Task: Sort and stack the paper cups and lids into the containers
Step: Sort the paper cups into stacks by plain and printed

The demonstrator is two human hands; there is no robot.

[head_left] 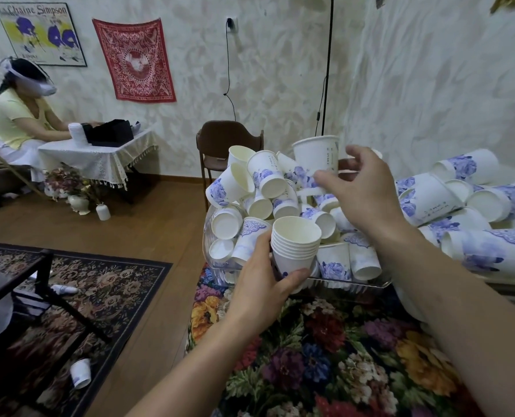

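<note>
**Cup sorting: nested stack in left hand, right hand over the pile**

We record a nested stack of paper cups, mouths up and tilted slightly, gripped by the left hand: the thumb curls across the lower front wall and the fingers wrap behind. Just beyond that hand lies a clear plastic container heaped with loose blue-flowered cups, lying on their sides and at all angles.

The right hand hovers over the heap, above and beyond the left hand, fingers spread and lightly bent. An upright white cup stands at its fingertips; we cannot tell whether the fingers actually hold it or only touch it. To the right of this hand, further cups lie in sideways rows on a pale surface.

Beneath both forearms we note a floral cloth. Well to the left of the left hand, one fallen cup lies on a dark patterned rug. Far left, a seated person works at a small covered table.
</note>
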